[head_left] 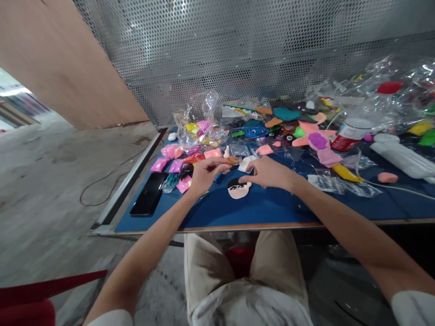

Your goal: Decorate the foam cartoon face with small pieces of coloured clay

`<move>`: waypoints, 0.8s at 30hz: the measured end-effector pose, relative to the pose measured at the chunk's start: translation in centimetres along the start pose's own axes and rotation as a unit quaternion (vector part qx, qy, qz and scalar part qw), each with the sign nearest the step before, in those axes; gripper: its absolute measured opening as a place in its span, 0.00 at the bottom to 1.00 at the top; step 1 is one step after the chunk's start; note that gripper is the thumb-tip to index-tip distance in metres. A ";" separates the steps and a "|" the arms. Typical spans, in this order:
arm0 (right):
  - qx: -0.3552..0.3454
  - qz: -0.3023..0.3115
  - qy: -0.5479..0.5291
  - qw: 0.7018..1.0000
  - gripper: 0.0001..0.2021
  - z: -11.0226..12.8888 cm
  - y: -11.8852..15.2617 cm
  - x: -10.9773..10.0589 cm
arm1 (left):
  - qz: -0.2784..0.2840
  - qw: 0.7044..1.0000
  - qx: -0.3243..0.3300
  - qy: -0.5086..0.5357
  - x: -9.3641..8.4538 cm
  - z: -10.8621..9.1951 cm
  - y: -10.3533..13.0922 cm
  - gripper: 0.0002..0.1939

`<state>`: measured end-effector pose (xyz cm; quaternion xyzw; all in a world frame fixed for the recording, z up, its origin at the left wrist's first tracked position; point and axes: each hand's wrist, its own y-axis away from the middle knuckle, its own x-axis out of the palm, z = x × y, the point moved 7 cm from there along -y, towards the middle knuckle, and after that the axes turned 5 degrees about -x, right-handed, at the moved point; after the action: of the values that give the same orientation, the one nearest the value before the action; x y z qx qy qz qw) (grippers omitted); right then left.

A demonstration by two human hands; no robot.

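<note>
While both bare hands work above the blue table (265, 210) near its front edge, the flat clay face (238, 191), with black hair and drawn eyes, lies between them, a little in from that edge. Left hand (208, 175): thumb and fingertips drawn nearly together beyond the face's upper left, beside a tan piece (233, 160); whether anything is pinched cannot be told. Right hand (268, 173): fingers curved and parted from the thumb, which is at the face's upper right; a white piece (247, 164) lies at the fingertips, contact unclear. Toward the left front corner, a dark phone (148, 194) lies flat, with pink packets (159, 165) beyond it. A white case (172, 136) sits at the back left corner. Along the back edge, before a perforated metal panel (217, 54), are crumpled clear wrappers (210, 108) and a blue clay figure (256, 131). Toward the right stand or lie a red-labelled bottle (350, 133), a pink clay shape (329, 156) and a yellow piece (347, 173).
</note>
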<state>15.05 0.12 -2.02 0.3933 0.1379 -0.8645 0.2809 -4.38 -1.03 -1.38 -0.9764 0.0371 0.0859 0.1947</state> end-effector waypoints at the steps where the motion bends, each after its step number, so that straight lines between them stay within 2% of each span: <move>1: -0.024 -0.055 0.038 0.997 0.18 0.3 0.1 -1.1 | 0.003 1.000 -0.011 0.011 0.3 0.2 0.0 0.18; 4: -0.148 -0.175 0.051 0.972 0.14 1.7 0.5 -2.7 | 0.006 0.999 -0.030 0.029 0.8 0.4 -0.1 0.18; 7: -0.269 -0.209 0.041 0.939 0.16 3.1 0.8 -2.1 | 0.015 0.998 -0.048 0.039 1.3 0.5 -0.1 0.19; 9: -0.302 -0.217 0.051 0.927 0.15 3.6 0.9 -1.5 | 0.030 0.997 -0.062 0.037 1.7 0.6 -0.1 0.20; 15: -0.323 -0.248 0.082 0.910 0.16 3.7 1.2 -1.1 | 0.088 0.991 -0.098 0.037 2.7 0.6 0.2 0.28; 20: -0.330 -0.233 0.080 0.911 0.16 3.5 1.3 -1.0 | 0.125 0.983 -0.117 0.066 3.0 0.9 0.3 0.28; 22: -0.295 -0.256 0.042 0.920 0.18 3.0 1.3 -1.7 | 0.113 0.985 -0.112 0.069 2.8 1.0 0.1 0.28; 24: -0.232 -0.317 -0.017 0.919 0.19 1.7 1.4 -3.4 | 0.068 0.991 -0.089 0.069 2.0 0.8 -0.2 0.27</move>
<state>16.64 -0.48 1.62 0.2376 0.4475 -0.8587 0.0774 -2.51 -0.64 -2.42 -0.9887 0.1089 0.0342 0.0975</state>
